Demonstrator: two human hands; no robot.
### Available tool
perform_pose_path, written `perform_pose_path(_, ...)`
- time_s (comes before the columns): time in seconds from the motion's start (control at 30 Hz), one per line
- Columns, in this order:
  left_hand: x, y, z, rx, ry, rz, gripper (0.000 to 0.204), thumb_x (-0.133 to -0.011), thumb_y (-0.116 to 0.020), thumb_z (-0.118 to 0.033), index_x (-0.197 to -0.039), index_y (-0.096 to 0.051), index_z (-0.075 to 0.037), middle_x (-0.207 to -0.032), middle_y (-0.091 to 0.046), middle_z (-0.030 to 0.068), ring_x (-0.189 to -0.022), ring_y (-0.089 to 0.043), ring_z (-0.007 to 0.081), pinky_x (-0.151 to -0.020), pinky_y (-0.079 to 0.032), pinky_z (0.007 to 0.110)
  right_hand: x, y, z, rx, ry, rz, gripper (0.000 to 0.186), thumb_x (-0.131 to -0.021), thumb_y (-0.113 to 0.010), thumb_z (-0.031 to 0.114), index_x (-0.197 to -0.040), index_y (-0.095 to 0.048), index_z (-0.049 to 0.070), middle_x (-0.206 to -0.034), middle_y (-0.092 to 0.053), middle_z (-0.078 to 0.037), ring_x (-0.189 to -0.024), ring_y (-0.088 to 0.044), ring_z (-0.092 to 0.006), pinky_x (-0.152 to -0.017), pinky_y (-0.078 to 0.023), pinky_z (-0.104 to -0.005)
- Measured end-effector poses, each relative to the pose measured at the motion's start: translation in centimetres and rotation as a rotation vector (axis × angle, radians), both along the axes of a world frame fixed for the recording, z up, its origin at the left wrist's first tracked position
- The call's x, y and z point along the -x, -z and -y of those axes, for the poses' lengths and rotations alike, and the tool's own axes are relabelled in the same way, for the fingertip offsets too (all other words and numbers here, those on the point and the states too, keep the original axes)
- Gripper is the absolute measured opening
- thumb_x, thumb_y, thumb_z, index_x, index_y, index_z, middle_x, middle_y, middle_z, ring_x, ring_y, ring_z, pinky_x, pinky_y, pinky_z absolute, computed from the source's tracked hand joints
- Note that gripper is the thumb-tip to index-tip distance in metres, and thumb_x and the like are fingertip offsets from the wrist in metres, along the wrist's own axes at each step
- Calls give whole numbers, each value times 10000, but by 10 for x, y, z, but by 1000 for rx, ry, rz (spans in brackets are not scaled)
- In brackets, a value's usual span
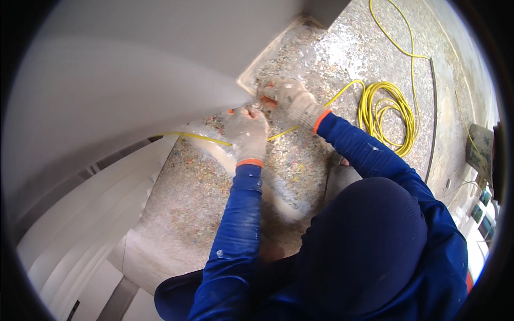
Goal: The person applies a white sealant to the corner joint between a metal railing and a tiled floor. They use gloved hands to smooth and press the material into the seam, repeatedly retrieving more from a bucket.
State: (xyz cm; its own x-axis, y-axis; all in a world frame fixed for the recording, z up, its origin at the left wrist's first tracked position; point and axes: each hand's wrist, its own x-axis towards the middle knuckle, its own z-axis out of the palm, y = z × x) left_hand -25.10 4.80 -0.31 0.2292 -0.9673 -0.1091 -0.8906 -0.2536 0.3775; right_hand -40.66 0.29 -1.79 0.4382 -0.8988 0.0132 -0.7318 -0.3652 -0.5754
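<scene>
My left hand, in a pale, dusty work glove with an orange cuff, is closed with fingers curled beside the lower corner of the grey wall. Just ahead and to the right, my right hand wears a matching glove and is closed against the same corner. Bare fingertips show through both gloves. Whatever lies inside the fingers is hidden. A yellow cable runs along the floor behind my left hand and toward the right.
Yellow cable lies in a coil on the speckled floor covering. White dust streaks the covering. Long pale panels lie at the left. My blue-clad knee is bent close by. A dark box-like object stands far right.
</scene>
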Motion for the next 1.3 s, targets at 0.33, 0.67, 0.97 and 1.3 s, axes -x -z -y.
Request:
perform_pose_path(0.33, -5, 0, -2, 111, 110, -34, 176, -923, -659, -193, -969, -734, -40, -1126, -629, 214, -948, -665, 381, -840, -544, 482, -16, 2, -1, 60, -2, -164, 205, -924, -663, 326, -1000, -702, 139, -920, -713, -117, -893, -704, -336, -791, -561, -461)
perform_pose_path(0.67, -3, 4, -6, 175, 112, 1, 196, -901, -703, -247, -983, -743, -74, -1117, -628, 217, -1043, -639, 383, -861, -525, 505, -10, -1, 0, 33, 45, -47, 185, -926, -672, 301, -1027, -718, 154, -930, -718, -112, -924, -706, -336, -801, -561, -450)
perform_pose_path(0.97, -7, 2, -11, 156, 66, -6, 161, -911, -691, -210, -956, -735, -62, -1094, -641, 203, -980, -638, 384, -855, -522, 480, -3, -22, -23, -414, 105, -191, 341, -999, -580, 355, -1177, -698, 89, -1057, -708, -130, -1024, -709, -310, -851, -573, -445)
perform_pose_path(1.3, -42, 0, -22, 52, -670, -1452, 168, -1007, -652, -158, -1143, -567, -111, -1134, -661, 74, -921, -646, 150, -748, -542, 294, -12, -28, -36, -67, -104, -388, 503, -967, -562, 186, -1450, -513, 53, -1156, -646, -118, -1006, -695, -301, -789, -571, -452)
